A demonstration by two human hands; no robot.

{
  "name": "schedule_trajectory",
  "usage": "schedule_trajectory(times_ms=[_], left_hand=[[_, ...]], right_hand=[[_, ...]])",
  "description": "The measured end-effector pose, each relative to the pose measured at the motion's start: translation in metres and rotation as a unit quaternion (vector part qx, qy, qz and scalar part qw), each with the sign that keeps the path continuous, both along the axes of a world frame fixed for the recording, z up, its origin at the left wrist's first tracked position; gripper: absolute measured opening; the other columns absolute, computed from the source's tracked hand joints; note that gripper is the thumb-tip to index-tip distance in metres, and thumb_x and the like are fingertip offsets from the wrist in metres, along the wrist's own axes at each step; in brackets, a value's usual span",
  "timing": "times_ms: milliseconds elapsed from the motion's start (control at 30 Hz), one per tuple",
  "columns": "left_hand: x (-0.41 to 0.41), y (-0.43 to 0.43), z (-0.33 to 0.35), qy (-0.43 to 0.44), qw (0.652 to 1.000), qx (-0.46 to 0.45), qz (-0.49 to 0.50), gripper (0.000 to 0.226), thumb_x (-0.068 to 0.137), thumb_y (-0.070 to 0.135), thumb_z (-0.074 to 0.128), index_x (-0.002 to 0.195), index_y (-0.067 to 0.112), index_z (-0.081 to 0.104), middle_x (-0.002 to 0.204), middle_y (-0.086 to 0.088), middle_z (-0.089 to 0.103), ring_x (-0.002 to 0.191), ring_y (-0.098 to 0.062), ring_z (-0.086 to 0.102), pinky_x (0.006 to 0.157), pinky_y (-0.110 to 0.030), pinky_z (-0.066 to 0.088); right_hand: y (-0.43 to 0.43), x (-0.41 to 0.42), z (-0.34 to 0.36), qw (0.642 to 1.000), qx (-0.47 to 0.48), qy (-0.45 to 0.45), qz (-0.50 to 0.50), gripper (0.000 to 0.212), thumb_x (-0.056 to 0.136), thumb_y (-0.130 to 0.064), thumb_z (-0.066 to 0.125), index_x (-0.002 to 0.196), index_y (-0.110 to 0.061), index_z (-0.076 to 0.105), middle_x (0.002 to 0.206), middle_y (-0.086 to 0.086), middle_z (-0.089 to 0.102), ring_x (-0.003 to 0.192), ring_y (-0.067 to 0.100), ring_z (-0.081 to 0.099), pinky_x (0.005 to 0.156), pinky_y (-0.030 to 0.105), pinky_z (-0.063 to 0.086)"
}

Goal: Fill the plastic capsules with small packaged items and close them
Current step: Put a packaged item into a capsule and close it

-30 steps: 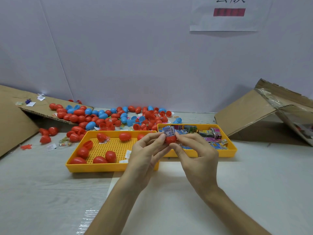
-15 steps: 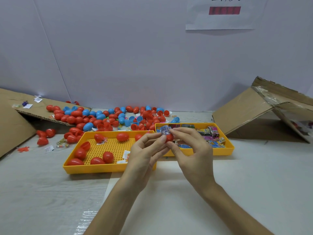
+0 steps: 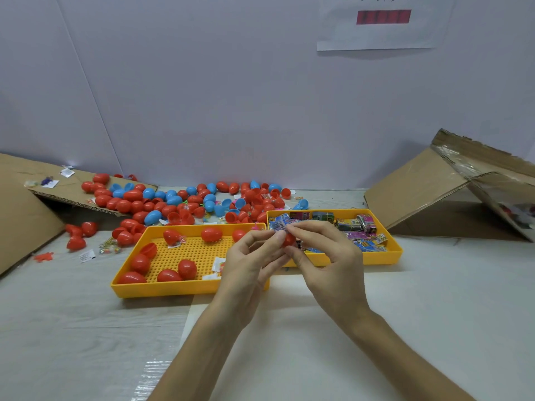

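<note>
Red capsule [image 3: 288, 240] sits in mid-air between the fingertips of both hands, raised just above the near rim of the right tray [image 3: 397, 250] and close to the person's midline. The right hand [image 3: 330, 261] curls round it from the right, thumb below and forefinger above, so that only a sliver of red shell shows. Its long axis cannot be told behind the fingers. The left hand [image 3: 250, 264] comes in from the other side, thumb and forefinger closed in a pinch on a small packet [image 3: 278, 228], blue and white, which lies touching the capsule's upper left edge. The other fingers of both hands are loosely bent and hold nothing.

The packet seems to be at the capsule's mouth and not yet inside, so the coming push probably runs from the left hand rightward and down into the shell. Both hands are equally near, fingertips almost meeting.

More packets [image 3: 363, 227] fill the right tray. Several closed capsules [image 3: 186, 267] lie in the left tray [image 3: 188, 288], and a heap of red and blue capsules [image 3: 173, 202] spreads along the wall behind.
</note>
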State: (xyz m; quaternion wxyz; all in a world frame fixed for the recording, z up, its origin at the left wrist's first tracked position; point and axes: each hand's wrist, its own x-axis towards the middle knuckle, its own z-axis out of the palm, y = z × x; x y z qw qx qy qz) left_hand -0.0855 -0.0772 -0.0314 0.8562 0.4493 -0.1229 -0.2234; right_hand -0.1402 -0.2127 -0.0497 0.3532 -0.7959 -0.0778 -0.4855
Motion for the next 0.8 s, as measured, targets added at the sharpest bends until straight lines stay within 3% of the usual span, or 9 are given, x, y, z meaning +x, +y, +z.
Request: schedule_trajectory(times_ms=[100, 267, 467, 633, 800], left_hand=[[0.0009, 0.001, 0.0005, 0.037, 0.999, -0.02, -0.014, 0.036, 0.078, 0.017, 0.079, 0.11, 0.004, 0.069, 0.107, -0.017, 0.075, 0.102, -0.027, 0.074, 0.076, -0.026, 0.06], [0.0001, 0.0029, 0.0016, 0.063, 0.994, -0.067, -0.054, 0.027, 0.081, 0.013, 0.076, 0.107, 0.007, 0.071, 0.112, -0.017, 0.074, 0.103, -0.025, 0.074, 0.076, -0.026, 0.06], [-0.0003, 0.0009, 0.004, 0.051, 0.997, -0.038, -0.034, 0.045, 0.084, 0.014, 0.074, 0.125, 0.001, 0.06, 0.114, -0.016, 0.075, 0.101, -0.023, 0.074, 0.076, -0.026, 0.06], [0.0, 0.0016, 0.0045, 0.047, 0.998, -0.029, -0.036, 0.049, 0.08, 0.013, 0.077, 0.124, 0.001, 0.059, 0.113, -0.018, 0.074, 0.102, -0.026, 0.074, 0.081, -0.028, 0.061], [-0.0003, 0.0015, 0.0043, 0.049, 0.998, -0.029, -0.036, 0.045, 0.078, 0.015, 0.078, 0.12, 0.004, 0.063, 0.109, -0.016, 0.076, 0.101, -0.026, 0.075, 0.074, -0.026, 0.061]], right_hand=[[0.0014, 0.0001, -0.001, 1.0, -0.004, 0.005, -0.011, 0.042, 0.083, -0.005, 0.08, 0.123, -0.007, 0.071, 0.116, -0.001, 0.07, 0.111, 0.006, 0.064, 0.095, 0.02, 0.052], [0.0001, -0.0002, -0.0015, 1.0, 0.007, 0.011, -0.015, 0.037, 0.082, -0.009, 0.079, 0.119, -0.007, 0.073, 0.112, 0.001, 0.072, 0.104, 0.009, 0.066, 0.094, 0.02, 0.052], [-0.0019, 0.0008, -0.003, 1.0, -0.01, 0.003, -0.023, 0.035, 0.079, -0.007, 0.082, 0.113, -0.004, 0.075, 0.106, 0.002, 0.074, 0.1, 0.009, 0.067, 0.091, 0.019, 0.053], [-0.0063, 0.0021, -0.0048, 1.0, -0.012, -0.004, -0.014, 0.033, 0.077, -0.001, 0.084, 0.109, -0.003, 0.077, 0.102, 0.002, 0.076, 0.095, 0.01, 0.07, 0.087, 0.024, 0.056], [-0.0042, 0.0009, -0.0041, 1.0, -0.012, -0.006, -0.016, 0.036, 0.079, -0.004, 0.082, 0.114, -0.004, 0.075, 0.107, 0.001, 0.074, 0.1, 0.009, 0.069, 0.091, 0.02, 0.054]])
